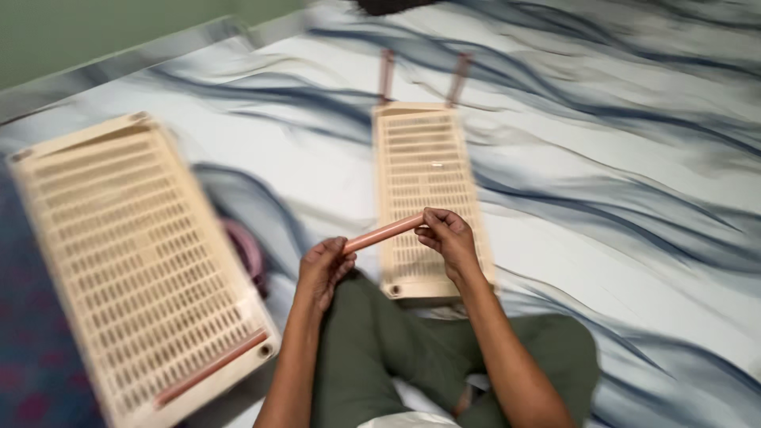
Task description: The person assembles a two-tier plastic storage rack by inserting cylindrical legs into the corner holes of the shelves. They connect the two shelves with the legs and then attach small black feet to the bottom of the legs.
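Far to the left of the hands lies a big cream slotted panel [135, 261], blurry, with a pink rod [212, 368] lying along its near end. A bit of something purple [247, 247] peeks out from under its right edge – too hidden to tell what it is.

The left hand [323, 269] is curled shut around the low end of a pink tube [384, 233]. The fingers wrap over it, so that end is hidden. The forearm comes up from the bottom edge, over a knee in green trousers [380, 349].

The tube slants up to the right, from one hand to the other, held in the air above the sheet.

The right hand [448, 236] pinches the high end of the tube with bent fingertips. Its wrist bends down and its forearm runs back to the bottom edge.

Just behind both hands lies a smaller cream slotted panel [424, 170] on a white bed sheet with blue wavy lines [618, 198]. The hands cover part of its near end. Past its far end, two more pink tubes [458, 79] stick out – they are blurry.
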